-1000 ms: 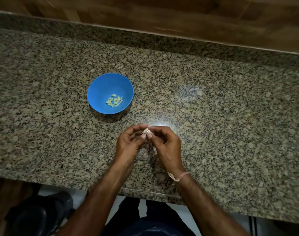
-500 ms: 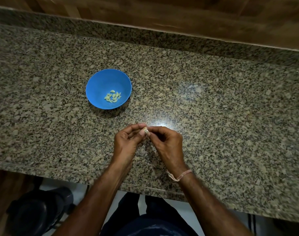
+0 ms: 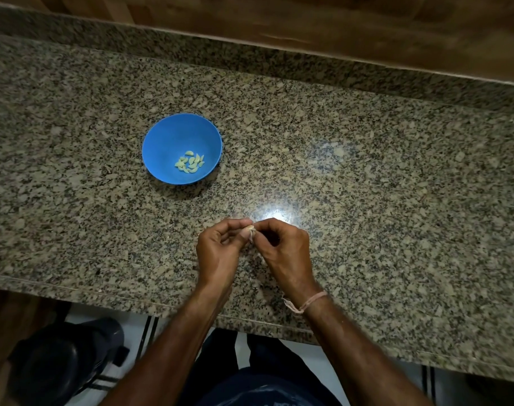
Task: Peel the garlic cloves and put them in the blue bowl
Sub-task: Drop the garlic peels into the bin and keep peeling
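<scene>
Both hands pinch one garlic clove point(image 3: 250, 229) above a speckled granite table point(image 3: 367, 186).
Left hand point(image 3: 217, 253) and right hand point(image 3: 285, 253) meet fingertip to fingertip; the blue bowl point(image 3: 165, 136) of peeled cloves point(image 3: 190, 162) sits beyond the left hand, wood wall point(image 3: 338, 22) behind.

speckled granite counter point(image 3: 367, 186) fills mid frame | wooden wall point(image 3: 308, 19) along top | light glare point(image 3: 275, 215) centre | pale tiled floor point(image 3: 305, 351) at bottom
</scene>
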A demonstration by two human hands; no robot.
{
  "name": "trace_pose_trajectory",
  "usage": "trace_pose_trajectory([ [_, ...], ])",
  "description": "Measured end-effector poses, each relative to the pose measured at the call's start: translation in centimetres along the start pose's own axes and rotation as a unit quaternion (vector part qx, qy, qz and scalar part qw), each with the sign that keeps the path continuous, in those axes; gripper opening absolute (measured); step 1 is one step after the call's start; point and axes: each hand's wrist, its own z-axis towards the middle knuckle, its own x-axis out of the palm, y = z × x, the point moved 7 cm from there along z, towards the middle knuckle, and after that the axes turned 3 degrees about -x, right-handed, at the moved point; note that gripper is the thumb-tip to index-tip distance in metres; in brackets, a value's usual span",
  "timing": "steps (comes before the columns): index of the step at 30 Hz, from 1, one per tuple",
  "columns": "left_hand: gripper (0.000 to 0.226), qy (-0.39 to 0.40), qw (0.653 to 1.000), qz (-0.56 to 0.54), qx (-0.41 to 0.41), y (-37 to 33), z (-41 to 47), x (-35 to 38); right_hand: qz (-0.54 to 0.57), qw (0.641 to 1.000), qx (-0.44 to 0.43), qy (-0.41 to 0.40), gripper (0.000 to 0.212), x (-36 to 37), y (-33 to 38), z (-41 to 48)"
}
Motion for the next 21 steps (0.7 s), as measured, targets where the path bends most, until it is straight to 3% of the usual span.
trace_pose_trajectory([
  [4, 0.017, 0.001, 0.998, -0.014, -0.056, 1.0, 1.2, -0.2, 0.071, 0.995, 0.074, -0.013, 0.004, 0.3, -1.0, 0.4],
  [6, 0.013, -0.023, 0.997, 0.058, -0.043, 0.6, 2.1, -1.0, 0.073, 0.993, 0.093, -0.026, 0.001, -0.2, -2.0, 0.7],
  [10, 0.013, -0.069, 0.949, 0.295, 0.088, -1.9, 3.7, -1.9, -0.002, 0.995, 0.094, 0.017, 0.004, -0.9, -3.7, -0.1],
  [15, 0.048, -0.063, 0.891, 0.426, 0.147, -1.8, 4.3, -1.0, -0.122, 0.989, 0.060, 0.051, 0.007, 0.0, -3.3, -0.9],
  [17, 0.055, -0.094, 0.868, 0.456, 0.174, -1.9, 2.9, -0.9, -0.179, 0.982, 0.033, 0.054, 0.018, 0.2, -2.6, -0.9],
  [21, 0.033, -0.090, 0.883, 0.419, 0.192, -0.5, -0.8, -0.9, -0.257, 0.965, -0.025, 0.050, 0.020, 0.8, -1.7, -1.3],
])
